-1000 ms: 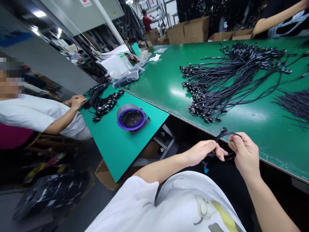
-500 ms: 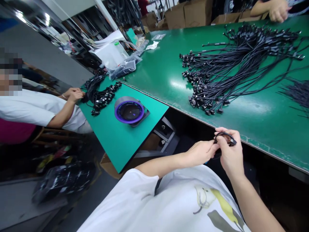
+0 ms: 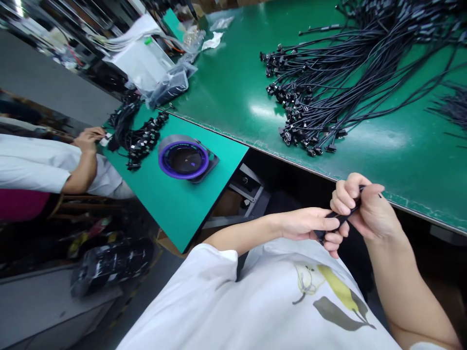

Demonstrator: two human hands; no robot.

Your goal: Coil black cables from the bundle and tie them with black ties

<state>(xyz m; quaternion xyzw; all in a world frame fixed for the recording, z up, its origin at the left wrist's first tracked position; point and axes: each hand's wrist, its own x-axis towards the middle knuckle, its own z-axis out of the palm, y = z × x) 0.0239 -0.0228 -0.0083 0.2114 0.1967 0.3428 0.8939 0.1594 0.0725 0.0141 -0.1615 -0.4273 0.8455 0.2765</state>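
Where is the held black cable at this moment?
Right of centre in the head view, the black cable is held between left hand and right hand, near the larger green table.

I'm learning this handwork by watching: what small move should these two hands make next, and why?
Perhaps steady the black cable with the left hand while the right hand pulls gently: both hands grip it close together, and a short dark stretch shows between them.

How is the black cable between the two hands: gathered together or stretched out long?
Gathered: the black cable forms a short bundle gripped by the left hand and right hand, which partly cover it.
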